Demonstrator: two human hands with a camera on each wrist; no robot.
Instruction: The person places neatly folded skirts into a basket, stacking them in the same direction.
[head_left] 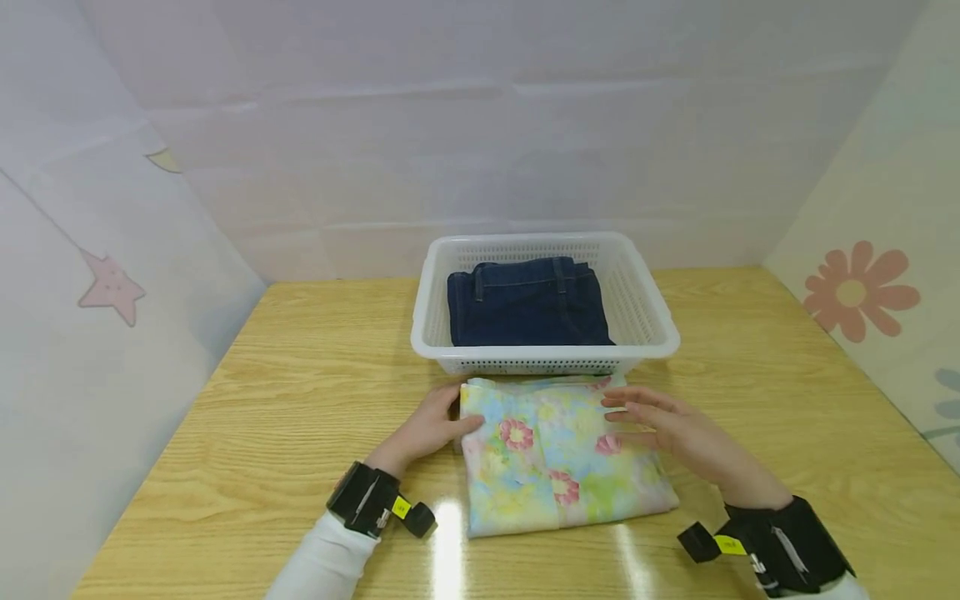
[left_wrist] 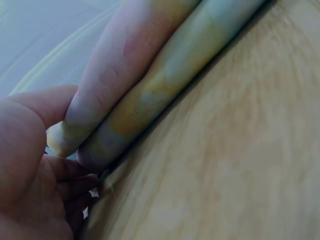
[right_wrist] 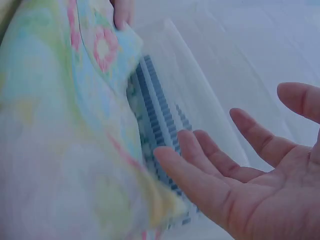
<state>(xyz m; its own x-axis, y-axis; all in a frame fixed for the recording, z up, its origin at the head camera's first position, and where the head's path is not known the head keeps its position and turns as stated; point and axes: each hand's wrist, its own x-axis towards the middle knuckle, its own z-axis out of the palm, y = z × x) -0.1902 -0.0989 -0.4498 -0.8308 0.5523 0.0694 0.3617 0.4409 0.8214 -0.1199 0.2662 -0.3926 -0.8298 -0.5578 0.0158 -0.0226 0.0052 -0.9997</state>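
Observation:
A folded floral cloth [head_left: 525, 467] in pastel yellow, blue and pink lies on the table in front of the basket. My left hand [head_left: 432, 425] pinches its left edge, thumb on top. In the left wrist view, the thumb of the left hand [left_wrist: 30, 165] lies over the rounded folds of the cloth [left_wrist: 135, 80], and the fingers reach beneath them. Over the right part of the cloth is my right hand [head_left: 682, 437], its fingers spread. The right wrist view shows the right hand [right_wrist: 250, 185] holding nothing, beside the cloth [right_wrist: 60, 130].
Behind the cloth stands a white perforated plastic basket [head_left: 543, 360]. Folded dark blue jeans [head_left: 528, 308] lie inside it, towards its left side. The wooden table [head_left: 322, 358] meets a pale covered wall [head_left: 480, 150] at the back. Decorated panels flank both sides.

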